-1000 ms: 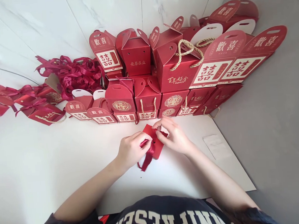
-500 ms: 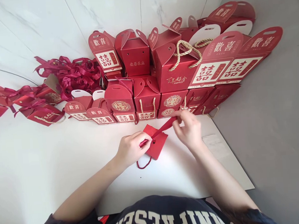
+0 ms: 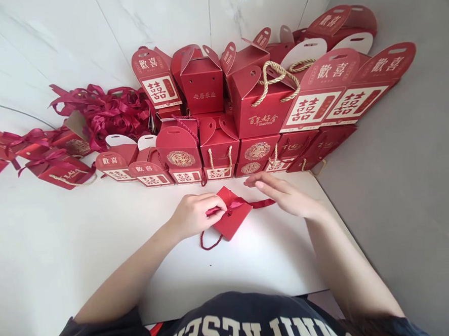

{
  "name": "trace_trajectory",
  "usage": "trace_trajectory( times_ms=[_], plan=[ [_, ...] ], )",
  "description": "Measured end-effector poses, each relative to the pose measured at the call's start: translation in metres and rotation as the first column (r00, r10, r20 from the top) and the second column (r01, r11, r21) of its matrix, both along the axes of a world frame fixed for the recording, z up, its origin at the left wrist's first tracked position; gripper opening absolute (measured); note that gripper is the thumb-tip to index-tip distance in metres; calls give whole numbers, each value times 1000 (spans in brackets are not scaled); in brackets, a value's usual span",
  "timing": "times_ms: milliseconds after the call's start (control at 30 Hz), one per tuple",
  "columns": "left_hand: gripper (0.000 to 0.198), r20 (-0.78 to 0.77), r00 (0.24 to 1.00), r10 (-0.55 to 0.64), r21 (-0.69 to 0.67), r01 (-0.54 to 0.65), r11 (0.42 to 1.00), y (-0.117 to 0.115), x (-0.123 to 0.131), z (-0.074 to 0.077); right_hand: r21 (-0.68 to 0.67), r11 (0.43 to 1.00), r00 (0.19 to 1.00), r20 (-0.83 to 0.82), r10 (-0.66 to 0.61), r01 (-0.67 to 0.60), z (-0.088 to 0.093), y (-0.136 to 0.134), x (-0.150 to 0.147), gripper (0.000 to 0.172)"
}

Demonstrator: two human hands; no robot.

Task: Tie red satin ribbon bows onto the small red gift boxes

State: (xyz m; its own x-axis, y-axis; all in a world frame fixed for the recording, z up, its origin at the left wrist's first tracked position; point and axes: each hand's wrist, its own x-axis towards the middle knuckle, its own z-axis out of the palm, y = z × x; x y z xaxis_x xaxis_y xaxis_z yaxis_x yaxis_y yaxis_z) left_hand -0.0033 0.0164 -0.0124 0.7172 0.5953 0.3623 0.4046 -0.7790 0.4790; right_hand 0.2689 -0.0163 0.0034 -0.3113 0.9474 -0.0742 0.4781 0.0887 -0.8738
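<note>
Table (image 3: 82,273) is white and fills most of the space in front of you. Along its far side you've got a big stack of red gift boxes (image 3: 257,110), some with rope handles. Over toward your left there's a heap of dark-red ribbons (image 3: 118,113). Your hands are apart: right hand (image 3: 283,195) is loose with its fingers stretched out, left hand (image 3: 197,213) is pinching a ribbon (image 3: 262,204). Little red box (image 3: 235,223) lies cornerwise on the table between them. The ribbon crosses its top and trails out near your right hand; can't say if they touch. Thin dark-red cord (image 3: 209,248) loops out by the box's left side.
</note>
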Motion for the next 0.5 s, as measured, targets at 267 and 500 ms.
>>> trace_trajectory(
  times_ms=[267,500],
  plan=[
    [10,-24,999,40,-83,-42,996,-3,1,1,-172,979,943,-329,44,-106,-32,23,-33,39],
    [8,11,983,183,-252,-174,952,-12,4,12,-100,972,915,-369,162,-213,-25,25,-36,26]
  ],
)
